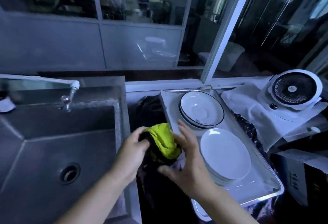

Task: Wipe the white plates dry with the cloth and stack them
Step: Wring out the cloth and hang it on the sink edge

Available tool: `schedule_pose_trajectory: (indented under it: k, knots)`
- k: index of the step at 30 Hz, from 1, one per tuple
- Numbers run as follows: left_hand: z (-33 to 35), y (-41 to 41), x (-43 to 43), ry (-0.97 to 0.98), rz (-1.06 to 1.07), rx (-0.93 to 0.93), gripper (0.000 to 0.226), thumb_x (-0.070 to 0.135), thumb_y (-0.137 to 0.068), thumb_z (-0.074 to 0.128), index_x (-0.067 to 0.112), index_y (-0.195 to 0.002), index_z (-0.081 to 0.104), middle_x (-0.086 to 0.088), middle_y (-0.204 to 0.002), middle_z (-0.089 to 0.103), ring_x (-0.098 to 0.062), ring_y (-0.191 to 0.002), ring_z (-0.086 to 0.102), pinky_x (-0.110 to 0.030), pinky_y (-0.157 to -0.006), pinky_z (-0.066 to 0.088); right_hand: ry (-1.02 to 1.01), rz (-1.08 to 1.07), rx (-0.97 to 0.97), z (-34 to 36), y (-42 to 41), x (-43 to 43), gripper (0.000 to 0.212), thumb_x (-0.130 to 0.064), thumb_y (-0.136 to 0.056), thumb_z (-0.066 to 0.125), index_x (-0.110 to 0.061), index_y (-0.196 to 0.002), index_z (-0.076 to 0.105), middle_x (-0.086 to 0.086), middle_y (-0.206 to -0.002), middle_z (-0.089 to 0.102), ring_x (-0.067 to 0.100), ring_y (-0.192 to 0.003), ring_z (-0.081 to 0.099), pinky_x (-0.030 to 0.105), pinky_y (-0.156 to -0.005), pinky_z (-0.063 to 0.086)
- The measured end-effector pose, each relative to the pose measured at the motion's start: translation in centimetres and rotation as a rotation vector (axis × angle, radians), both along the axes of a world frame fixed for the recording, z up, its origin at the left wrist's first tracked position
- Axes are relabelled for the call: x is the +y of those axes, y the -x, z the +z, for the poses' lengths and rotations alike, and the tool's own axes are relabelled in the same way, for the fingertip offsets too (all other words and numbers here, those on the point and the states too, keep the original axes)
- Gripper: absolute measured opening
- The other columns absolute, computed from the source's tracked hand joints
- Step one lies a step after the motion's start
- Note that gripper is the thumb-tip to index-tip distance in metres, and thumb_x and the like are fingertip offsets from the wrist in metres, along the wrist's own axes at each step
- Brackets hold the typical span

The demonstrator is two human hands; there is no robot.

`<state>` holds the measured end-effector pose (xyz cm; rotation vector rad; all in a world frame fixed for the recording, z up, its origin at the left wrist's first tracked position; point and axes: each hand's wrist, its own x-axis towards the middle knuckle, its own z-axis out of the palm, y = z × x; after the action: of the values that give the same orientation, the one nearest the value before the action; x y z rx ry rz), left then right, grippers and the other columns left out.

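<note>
A yellow cloth with dark edging (164,139) is bunched between my two hands, left of a white tray (252,194). My left hand (132,150) grips the cloth's left side with curled fingers. My right hand (184,158) touches its right side, fingers spread and fairly straight, thumb under the bundle. On the tray, a stack of plain white plates (226,154) lies near me, just right of my right hand. Behind it sits a short stack of white plates with dark rims (201,111).
A steel sink (58,144) with a tap (70,96) fills the left. A small round fan (294,89) stands on a white cloth at the right. A window frame runs along the back. Dark fabric lies between sink and tray.
</note>
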<state>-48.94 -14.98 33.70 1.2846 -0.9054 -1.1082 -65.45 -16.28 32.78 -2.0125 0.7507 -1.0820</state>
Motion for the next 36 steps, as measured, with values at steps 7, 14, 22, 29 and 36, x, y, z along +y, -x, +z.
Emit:
schedule_pose_trajectory:
  k: [7,14,22,29,36]
  knots:
    - [2.5,-9.6,4.6,0.095,0.115,-0.008,0.034,-0.011,-0.084,0.048,0.017,-0.082,0.067,0.004,-0.068,0.067,-0.006,-0.064,0.06,-0.017,-0.056,0.047,-0.404,0.065,-0.152,1.7,-8.6,1.0,0.052,-0.017,-0.092,0.056,-0.021,-0.14,0.036,0.006,-0.134,0.055,0.02,-0.124,0.053,0.042,-0.104,0.044]
    - [4.7,-16.5,9.0,0.094,0.129,-0.194,0.029,-0.01,-0.079,0.049,0.011,-0.082,0.069,-0.01,-0.075,0.067,-0.018,-0.072,0.059,-0.031,-0.067,0.044,-0.587,0.409,-0.143,3.8,-16.4,3.3,0.038,-0.005,-0.089,0.057,-0.01,-0.127,0.056,0.005,-0.111,0.068,0.019,-0.1,0.062,0.029,-0.086,0.05]
    - [6.6,-22.5,12.0,0.09,0.336,-0.233,0.023,0.005,-0.091,0.059,0.016,-0.071,0.066,0.008,-0.059,0.059,-0.01,-0.058,0.052,-0.026,-0.055,0.041,-0.535,0.245,-0.162,5.5,-20.1,4.1,0.014,-0.021,-0.079,0.065,-0.015,-0.072,0.056,0.007,-0.072,0.053,0.02,-0.071,0.048,0.035,-0.072,0.039]
    - [7.2,-23.4,13.3,-0.041,0.246,0.216,0.023,0.032,-0.092,0.048,0.014,-0.086,0.06,-0.006,-0.076,0.064,-0.021,-0.071,0.057,-0.032,-0.067,0.041,-0.185,0.089,0.096,8.2,-22.6,4.5,0.022,-0.022,-0.091,0.062,-0.005,-0.086,0.05,-0.001,-0.07,0.044,0.011,-0.066,0.039,0.03,-0.063,0.037]
    - [9.4,-22.9,12.9,0.099,0.438,-0.514,0.017,0.018,-0.082,0.074,0.015,-0.092,0.06,0.003,-0.079,0.063,-0.009,-0.071,0.056,-0.013,-0.066,0.041,0.122,-0.038,0.355,10.0,-22.2,3.1,0.029,-0.033,-0.09,0.061,-0.029,-0.076,0.037,-0.008,-0.06,0.043,0.012,-0.058,0.04,0.037,-0.061,0.037]
